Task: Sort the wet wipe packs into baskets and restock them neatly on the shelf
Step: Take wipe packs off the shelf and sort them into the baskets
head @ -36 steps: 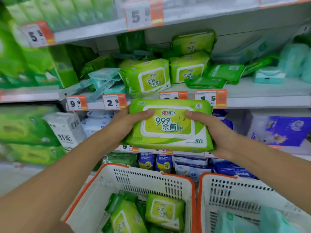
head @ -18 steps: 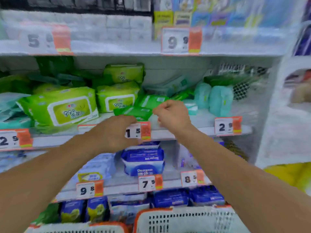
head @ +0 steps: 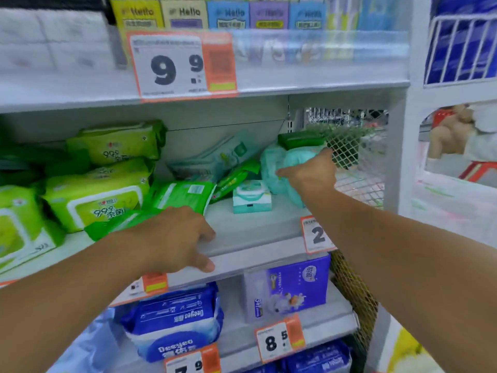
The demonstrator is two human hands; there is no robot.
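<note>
The left hand (head: 174, 238) lies palm down, fingers spread loosely, over the front edge of the grey metal shelf (head: 242, 232), its heel covering a corner of a flat, glossy green pack (head: 118, 222); it grips nothing clearly. The right hand (head: 309, 173) reaches toward the shelf's right end beside the wire mesh wall (head: 357, 168), fingers pressed on a soft, puffy teal wipe pack (head: 290, 160); whether they close round it cannot be told. Plump lime-green packs (head: 94, 197) with white rounded lids crowd the left end. A small boxy teal pack (head: 251, 197) stands mid-shelf.
</note>
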